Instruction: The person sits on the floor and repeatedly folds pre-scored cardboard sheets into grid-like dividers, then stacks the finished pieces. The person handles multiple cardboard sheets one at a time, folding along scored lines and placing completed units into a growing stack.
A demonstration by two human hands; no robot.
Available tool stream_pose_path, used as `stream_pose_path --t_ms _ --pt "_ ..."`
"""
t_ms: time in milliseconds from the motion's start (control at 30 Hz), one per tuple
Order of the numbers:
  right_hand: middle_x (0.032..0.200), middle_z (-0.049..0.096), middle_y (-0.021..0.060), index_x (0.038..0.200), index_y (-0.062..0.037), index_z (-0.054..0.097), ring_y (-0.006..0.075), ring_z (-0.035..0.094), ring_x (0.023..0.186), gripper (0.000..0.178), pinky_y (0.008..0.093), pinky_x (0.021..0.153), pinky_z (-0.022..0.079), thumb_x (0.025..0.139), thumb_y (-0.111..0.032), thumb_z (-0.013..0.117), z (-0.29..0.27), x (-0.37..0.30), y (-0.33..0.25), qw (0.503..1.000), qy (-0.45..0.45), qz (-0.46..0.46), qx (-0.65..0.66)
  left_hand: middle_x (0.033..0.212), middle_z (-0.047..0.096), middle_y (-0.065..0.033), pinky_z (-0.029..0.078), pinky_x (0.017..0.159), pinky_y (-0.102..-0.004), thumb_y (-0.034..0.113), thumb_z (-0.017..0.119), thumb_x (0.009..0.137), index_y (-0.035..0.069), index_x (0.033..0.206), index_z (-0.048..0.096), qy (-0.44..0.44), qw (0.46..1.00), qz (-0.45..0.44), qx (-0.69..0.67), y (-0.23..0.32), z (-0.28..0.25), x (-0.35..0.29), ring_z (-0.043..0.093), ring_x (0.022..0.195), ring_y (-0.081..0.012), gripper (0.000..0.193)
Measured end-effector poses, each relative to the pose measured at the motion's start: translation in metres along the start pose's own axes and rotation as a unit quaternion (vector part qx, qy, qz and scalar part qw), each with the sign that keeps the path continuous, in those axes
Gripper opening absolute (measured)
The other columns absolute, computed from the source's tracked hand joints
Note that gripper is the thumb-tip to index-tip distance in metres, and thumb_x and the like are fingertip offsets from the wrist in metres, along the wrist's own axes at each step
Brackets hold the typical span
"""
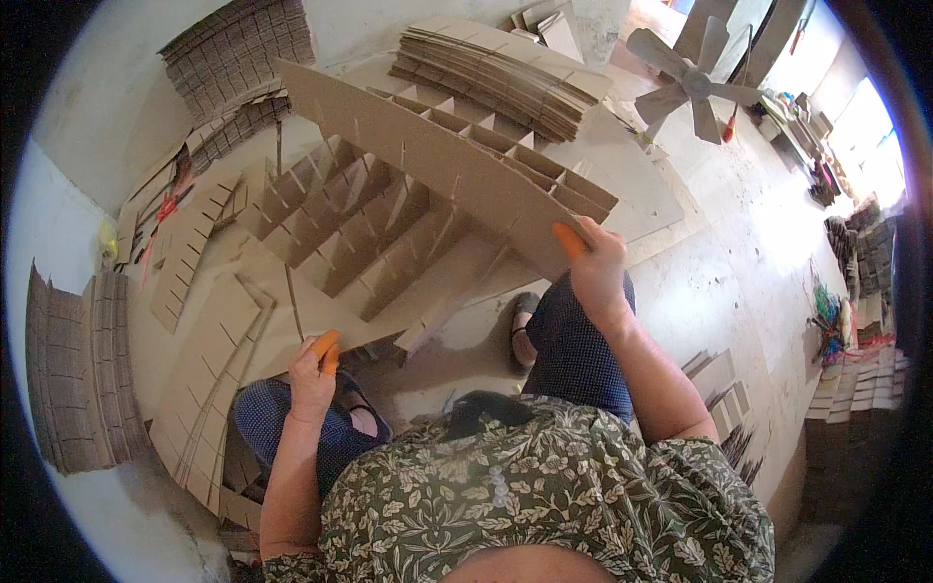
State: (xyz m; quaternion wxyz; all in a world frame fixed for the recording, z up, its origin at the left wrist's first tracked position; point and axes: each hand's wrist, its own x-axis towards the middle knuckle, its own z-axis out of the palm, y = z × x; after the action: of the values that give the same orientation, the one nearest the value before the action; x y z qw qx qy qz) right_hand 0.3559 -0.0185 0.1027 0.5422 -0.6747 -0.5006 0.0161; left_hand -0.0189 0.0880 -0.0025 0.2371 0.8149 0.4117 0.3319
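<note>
Cardboard strip (442, 160) beyond left hand (311, 379), right hand (600, 274) gripping its end, left's hold unclear

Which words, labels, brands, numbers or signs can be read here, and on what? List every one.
None: no word, label, brand, number or sign is readable in this view.
Long cardboard strip held at one end by the right hand: slots, no lettering visible.
Shirt: leaf-and-flower pattern, no lettering visible.
Stacks at the right edge: too small and blurred to tell whether anything is printed there.
</note>
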Motion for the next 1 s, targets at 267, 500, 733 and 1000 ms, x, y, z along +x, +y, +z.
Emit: stream_pose_path --t_ms 267,500,733,1000 --pt "0.070 0.063 0.0127 0.093 0.0012 0.066 0.0100 0.055 0.063 0.010 0.0277 0.058 0.046 0.083 -0.002 0.065 -0.012 0.006 -0.012 1.000 -0.006 -0.007 0.002 0.081 0.061 -0.0095 0.046 0.065 -0.0285 0.001 0.063 0.084 0.003 0.102 0.066 0.006 1.000 -0.009 0.001 0.003 0.000 0.001 0.058 0.071 -0.0199 0.019" --pt "0.071 0.064 0.0184 0.095 0.0015 0.066 0.0158 0.059 0.062 0.013 0.0300 0.059 0.048 0.084 -0.005 0.061 -0.005 -0.005 -0.003 1.000 -0.012 0.006 -0.009 0.079 0.059 -0.0104 0.044 0.061 -0.0285 -0.001 0.063 0.083 0.001 0.101 0.066 -0.001 1.000 -0.009 -0.014 0.004 -0.001 0.002 0.056 0.067 -0.0206 0.018" --pt "0.073 0.064 0.0169 0.093 0.0021 0.065 0.0130 0.060 0.065 0.011 0.0293 0.059 0.048 0.082 0.001 0.066 -0.008 -0.005 -0.002 1.000 -0.016 0.002 -0.013 0.078 0.058 -0.0099 0.043 0.061 -0.0290 -0.001 0.062 0.083 0.000 0.100 0.066 0.002 1.000 -0.014 -0.026 0.008 -0.001 0.004 0.055 0.068 -0.0208 0.017" --pt "0.076 0.064 0.0198 0.090 0.0018 0.064 0.0253 0.063 0.063 0.009 0.0318 0.059 0.049 0.081 0.001 0.066 0.015 -0.018 0.029 0.998 -0.038 -0.040 -0.023 0.078 0.058 -0.0101 0.043 0.060 -0.0277 0.000 0.062 0.084 0.000 0.101 0.066 0.005 1.000 -0.006 -0.028 -0.001 0.003 0.003 0.056 0.066 -0.0203 0.018"
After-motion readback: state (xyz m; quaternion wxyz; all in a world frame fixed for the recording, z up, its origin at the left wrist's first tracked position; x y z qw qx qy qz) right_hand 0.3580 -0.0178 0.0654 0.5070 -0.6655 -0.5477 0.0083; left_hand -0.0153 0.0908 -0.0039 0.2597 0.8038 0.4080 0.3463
